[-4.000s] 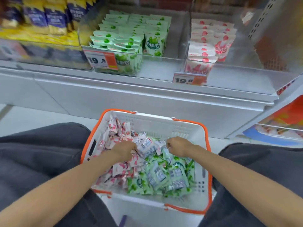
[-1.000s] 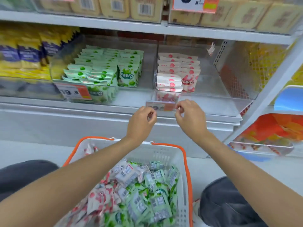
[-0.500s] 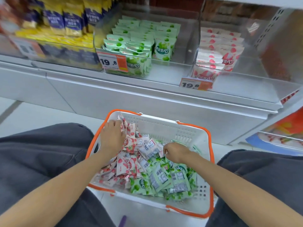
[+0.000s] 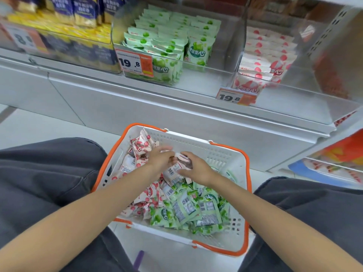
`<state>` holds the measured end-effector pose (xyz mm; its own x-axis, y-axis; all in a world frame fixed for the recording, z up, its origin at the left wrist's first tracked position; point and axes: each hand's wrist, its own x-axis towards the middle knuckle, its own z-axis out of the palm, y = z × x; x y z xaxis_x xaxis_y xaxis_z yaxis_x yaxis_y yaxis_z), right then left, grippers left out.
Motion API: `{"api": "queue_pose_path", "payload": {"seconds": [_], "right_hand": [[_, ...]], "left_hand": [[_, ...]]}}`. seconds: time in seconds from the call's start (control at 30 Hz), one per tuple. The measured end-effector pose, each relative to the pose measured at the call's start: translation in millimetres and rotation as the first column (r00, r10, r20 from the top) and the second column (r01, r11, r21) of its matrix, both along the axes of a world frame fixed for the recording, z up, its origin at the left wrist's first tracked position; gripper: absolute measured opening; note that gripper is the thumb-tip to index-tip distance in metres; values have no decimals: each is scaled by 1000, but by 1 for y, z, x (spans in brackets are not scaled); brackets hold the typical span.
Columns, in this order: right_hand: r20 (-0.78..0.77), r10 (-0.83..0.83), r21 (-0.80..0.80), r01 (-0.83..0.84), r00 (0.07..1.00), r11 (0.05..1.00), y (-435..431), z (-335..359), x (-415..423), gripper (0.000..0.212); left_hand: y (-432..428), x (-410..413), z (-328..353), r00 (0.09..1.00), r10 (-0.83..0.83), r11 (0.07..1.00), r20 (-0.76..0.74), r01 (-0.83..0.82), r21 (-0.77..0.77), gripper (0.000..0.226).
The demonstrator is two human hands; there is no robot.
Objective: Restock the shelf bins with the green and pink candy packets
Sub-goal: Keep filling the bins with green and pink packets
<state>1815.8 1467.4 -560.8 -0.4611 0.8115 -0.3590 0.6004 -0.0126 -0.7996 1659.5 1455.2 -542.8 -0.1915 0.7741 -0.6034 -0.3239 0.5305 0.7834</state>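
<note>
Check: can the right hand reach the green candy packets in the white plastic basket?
Likely yes: green candy packets lie uncovered beside the right hand, though it grips a pink packet.

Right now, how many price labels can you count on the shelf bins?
3. The first 19.8 label fronts the green candy bin, the second 19.8 label the pink candy bin; a blurred label sits far left by the yellow packets. More may lie off-frame.
</note>
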Motion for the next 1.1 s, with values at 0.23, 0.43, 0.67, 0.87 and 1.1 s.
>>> {"api": "queue_pose_path", "payload": {"seconds": [0.23,0.43,0.67,0.87,1.1], "right_hand": [[-279,-377,-322,283,883,903,19,30,16,21],[-211,-422,-38,425,881,905,17,53,16,45],[-335,-542,208,622,771,755,32,85,40,40],[-432,-549,119,649,715,751,47,135,71,28],[-578,-542,-7,660,611,751,86,196,145,33]], "left_hand": [[7,8,12,829,-296,925,-475,373,74,37],[10,51,28,697,-172,895,-696,406,185,46],[35,89,56,744,14,896,-668,286,338,52],[66,118,99,713,91,835,-695,326,443,45],[124,160,173,686,112,671,-719,482,564,44]]}}
